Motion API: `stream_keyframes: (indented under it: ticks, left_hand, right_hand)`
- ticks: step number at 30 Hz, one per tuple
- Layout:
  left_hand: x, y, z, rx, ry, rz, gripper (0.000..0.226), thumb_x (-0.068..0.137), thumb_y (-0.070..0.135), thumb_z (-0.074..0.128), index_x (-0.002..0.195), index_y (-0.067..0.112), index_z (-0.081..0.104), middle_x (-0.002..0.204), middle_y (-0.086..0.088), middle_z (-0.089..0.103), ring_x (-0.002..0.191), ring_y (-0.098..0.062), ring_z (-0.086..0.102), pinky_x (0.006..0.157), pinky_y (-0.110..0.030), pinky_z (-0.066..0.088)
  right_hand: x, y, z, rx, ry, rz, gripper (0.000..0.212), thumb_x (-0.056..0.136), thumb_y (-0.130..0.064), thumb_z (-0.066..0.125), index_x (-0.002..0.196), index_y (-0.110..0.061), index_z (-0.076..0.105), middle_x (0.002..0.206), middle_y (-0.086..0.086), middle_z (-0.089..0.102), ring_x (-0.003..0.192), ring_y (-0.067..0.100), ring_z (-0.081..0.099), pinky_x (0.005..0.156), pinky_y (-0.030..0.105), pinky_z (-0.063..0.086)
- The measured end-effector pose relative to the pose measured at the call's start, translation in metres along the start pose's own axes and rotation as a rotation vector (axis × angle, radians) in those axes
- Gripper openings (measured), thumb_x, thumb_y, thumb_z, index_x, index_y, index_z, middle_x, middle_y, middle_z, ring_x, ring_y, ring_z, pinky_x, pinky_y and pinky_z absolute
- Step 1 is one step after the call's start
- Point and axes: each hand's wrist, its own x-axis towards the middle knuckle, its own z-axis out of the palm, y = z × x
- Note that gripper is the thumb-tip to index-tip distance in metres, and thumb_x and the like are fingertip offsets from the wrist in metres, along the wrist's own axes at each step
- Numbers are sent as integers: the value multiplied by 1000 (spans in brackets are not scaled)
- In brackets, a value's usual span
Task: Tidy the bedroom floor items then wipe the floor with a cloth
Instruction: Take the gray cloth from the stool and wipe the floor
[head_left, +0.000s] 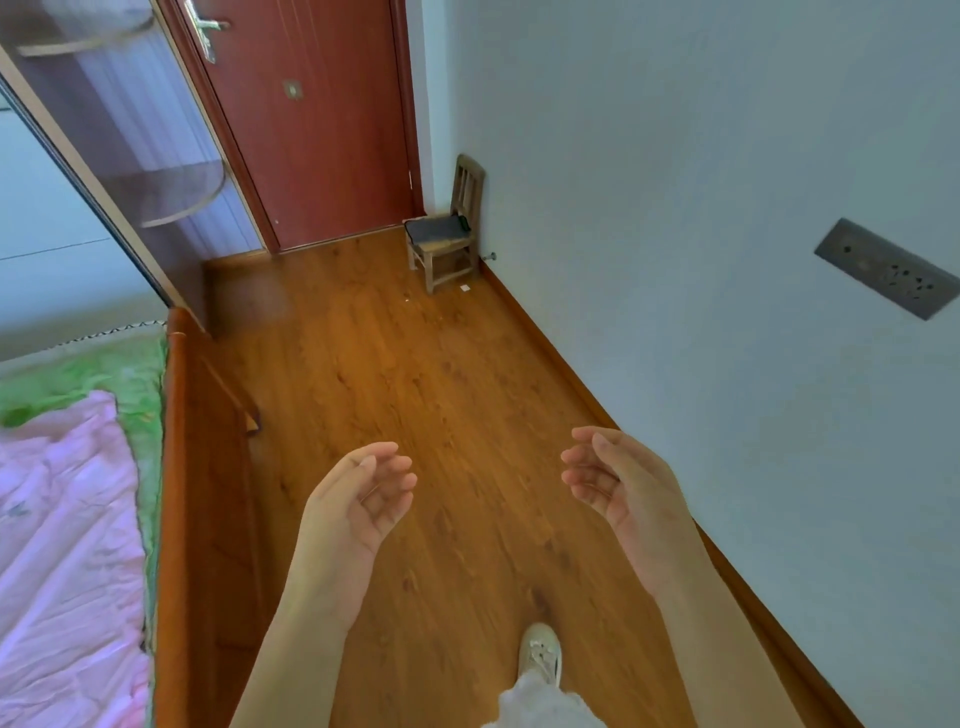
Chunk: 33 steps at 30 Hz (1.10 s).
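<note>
Head view, looking down a strip of wooden floor (415, 395) between a bed and a wall.

Hands: left hand (358, 499) and right hand (618, 486) both raised in front of the body over the floor, palms turned toward each other, well apart. Fingers on both loosely curled and relaxed; neither hand holds or touches anything.

Task items: floor is bare brown plank along the visible strip. 1 small white scrap (465, 287) lies on the floor just beside the front leg of a small wooden chair (449, 228); a smaller pale speck (406, 299) lies near it, to the left. No cloth for wiping is seen in this view.

Chair: stands upright in the far corner, back against the wall (675, 182), next to the door (317, 114). A dark flat object (436, 228) rests on its seat; cannot tell what it is.

Surroundings: red-brown door closed, metal handle (205, 28) at upper left. Wardrobe (130, 145) with curved shelves to the left of the door. Bed frame (179, 467) runs along the left edge of the floor, with a green sheet (104, 374) and pink quilt (62, 545) on top. Grey socket panel (885, 267) on the wall at right. 1 pale shoe (540, 652) on the floor at the bottom, below the hands.
</note>
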Motion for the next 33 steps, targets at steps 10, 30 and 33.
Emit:
stream_keyframes:
  ticks: [10, 30, 33]
  left_hand:
    - [140, 27, 121, -80, -3, 44, 25, 97, 19, 39, 100, 12, 63, 88, -4, 68, 84, -15, 66, 76, -23, 55]
    - [473, 89, 210, -61, 50, -4, 26, 96, 21, 39, 100, 13, 63, 88, -3, 69, 84, -15, 66, 77, -27, 50]
    - [521, 101, 224, -72, 52, -27, 26, 96, 22, 40, 101, 12, 64, 91, -5, 68, 87, -17, 66, 82, -31, 49]
  right_hand:
    - [184, -78, -41, -50, -109, -50, 23, 95, -16, 47, 105, -5, 64, 89, 11, 69, 78, 19, 65, 73, 26, 55]
    - [534, -136, 29, -58, -153, -17, 20, 96, -17, 46, 94, -15, 66, 81, 3, 69, 75, 16, 66, 68, 23, 54]
    - [580, -144, 39, -29, -144, -16, 21, 96, -16, 46, 95, -14, 66, 81, 3, 69, 75, 17, 65, 69, 23, 54]
